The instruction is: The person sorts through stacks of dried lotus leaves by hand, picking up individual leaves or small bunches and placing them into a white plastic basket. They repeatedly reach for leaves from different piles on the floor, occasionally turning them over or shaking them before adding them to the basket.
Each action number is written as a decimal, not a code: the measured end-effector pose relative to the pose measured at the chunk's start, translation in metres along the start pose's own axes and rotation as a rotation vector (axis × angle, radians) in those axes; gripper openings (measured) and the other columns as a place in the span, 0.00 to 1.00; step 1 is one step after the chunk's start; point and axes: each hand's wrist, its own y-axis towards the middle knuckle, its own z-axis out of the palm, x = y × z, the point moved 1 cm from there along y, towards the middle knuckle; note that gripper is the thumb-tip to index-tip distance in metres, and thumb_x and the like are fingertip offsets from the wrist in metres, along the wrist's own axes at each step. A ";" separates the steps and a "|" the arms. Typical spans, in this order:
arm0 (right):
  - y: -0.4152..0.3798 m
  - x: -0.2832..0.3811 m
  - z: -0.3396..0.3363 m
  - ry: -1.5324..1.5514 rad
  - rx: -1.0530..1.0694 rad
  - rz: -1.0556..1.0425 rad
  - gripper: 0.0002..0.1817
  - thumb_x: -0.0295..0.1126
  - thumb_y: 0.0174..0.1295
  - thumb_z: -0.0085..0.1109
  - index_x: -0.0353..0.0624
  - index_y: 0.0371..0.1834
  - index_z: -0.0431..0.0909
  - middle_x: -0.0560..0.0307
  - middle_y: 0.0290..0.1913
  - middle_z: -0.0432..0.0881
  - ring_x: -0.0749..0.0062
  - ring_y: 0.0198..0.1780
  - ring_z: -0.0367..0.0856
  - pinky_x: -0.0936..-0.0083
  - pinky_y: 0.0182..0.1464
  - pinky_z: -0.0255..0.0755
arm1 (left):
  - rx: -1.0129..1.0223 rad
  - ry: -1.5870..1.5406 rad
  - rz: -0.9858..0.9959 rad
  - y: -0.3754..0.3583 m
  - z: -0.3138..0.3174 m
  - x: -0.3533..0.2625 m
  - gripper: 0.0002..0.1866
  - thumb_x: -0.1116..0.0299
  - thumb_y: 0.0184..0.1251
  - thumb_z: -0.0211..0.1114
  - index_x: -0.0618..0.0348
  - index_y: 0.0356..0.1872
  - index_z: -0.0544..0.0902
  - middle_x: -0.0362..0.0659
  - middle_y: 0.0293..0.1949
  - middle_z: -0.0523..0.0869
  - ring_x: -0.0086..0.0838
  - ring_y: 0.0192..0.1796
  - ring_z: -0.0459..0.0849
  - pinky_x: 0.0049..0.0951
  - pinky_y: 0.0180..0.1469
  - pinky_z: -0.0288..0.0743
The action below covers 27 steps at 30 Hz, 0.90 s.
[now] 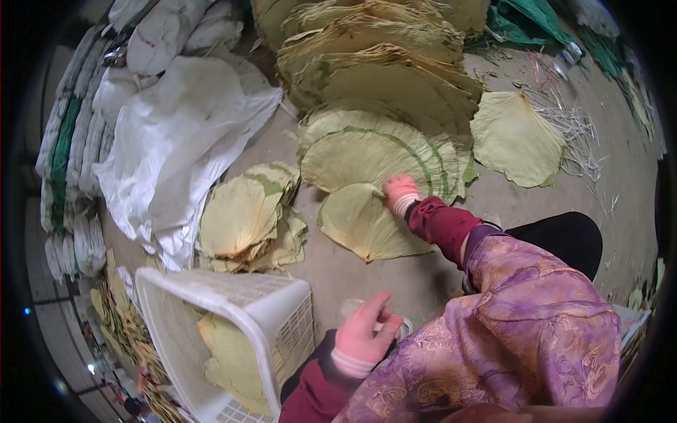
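The right hand (pixel 400 192) reaches out, fingers curled onto the top edge of the folded leaf (pixel 367 224) — its stem point aimed back at the person; the left hand (pixel 363 331) hangs nearer — loosely spread, empty.

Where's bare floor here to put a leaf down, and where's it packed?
Free: the floor strip between the single leaf, the white basket and the left hand; also the floor right of the lone leaf. Crowded: the fanned leaf stack under the right hand, and the small leaf pile against the white sacks.
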 end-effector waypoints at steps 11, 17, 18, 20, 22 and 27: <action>0.067 -0.057 -0.128 0.324 -0.062 -0.016 0.16 0.40 0.50 0.62 0.48 0.42 0.76 0.49 0.39 0.81 0.52 0.43 0.79 0.62 0.43 0.73 | -0.670 -0.301 -0.531 0.214 0.051 0.185 0.54 0.52 0.45 0.74 0.68 0.68 0.51 0.59 0.65 0.61 0.47 0.64 0.64 0.38 0.66 0.56; 0.098 -0.123 -0.151 0.169 -0.115 0.382 0.30 0.55 0.49 0.61 0.44 0.50 0.76 0.47 0.48 0.80 0.53 0.50 0.78 0.62 0.50 0.71 | -0.624 -0.864 -0.699 0.256 0.084 0.231 0.54 0.57 0.44 0.75 0.72 0.67 0.51 0.59 0.60 0.67 0.41 0.58 0.70 0.32 0.61 0.62; 0.102 -0.128 -0.148 0.183 0.032 0.417 0.32 0.57 0.49 0.60 0.44 0.51 0.76 0.46 0.49 0.79 0.53 0.51 0.78 0.63 0.51 0.71 | -0.606 -0.780 -0.484 0.275 0.095 0.273 0.51 0.60 0.44 0.75 0.71 0.66 0.53 0.58 0.59 0.69 0.40 0.56 0.71 0.31 0.60 0.63; 0.110 -0.135 -0.136 0.221 0.200 0.444 0.37 0.63 0.48 0.57 0.40 0.51 0.76 0.42 0.51 0.77 0.52 0.53 0.76 0.65 0.54 0.69 | -0.561 -0.455 -0.323 0.282 0.086 0.250 0.43 0.70 0.45 0.72 0.67 0.64 0.59 0.55 0.55 0.72 0.38 0.52 0.74 0.30 0.58 0.65; 0.117 -0.141 -0.121 0.299 0.200 0.364 0.40 0.64 0.48 0.56 0.39 0.52 0.75 0.40 0.52 0.77 0.51 0.54 0.75 0.65 0.54 0.69 | -0.586 -0.446 -0.270 0.293 0.089 0.241 0.38 0.74 0.44 0.69 0.67 0.60 0.62 0.52 0.52 0.74 0.36 0.50 0.75 0.29 0.56 0.67; 0.105 -0.130 -0.116 0.833 0.316 -0.055 0.45 0.56 0.44 0.68 0.35 0.60 0.66 0.45 0.51 0.78 0.63 0.53 0.76 0.71 0.54 0.68 | -0.637 -0.514 -0.160 0.295 0.105 0.269 0.35 0.77 0.44 0.69 0.65 0.58 0.65 0.49 0.48 0.77 0.34 0.47 0.77 0.29 0.54 0.69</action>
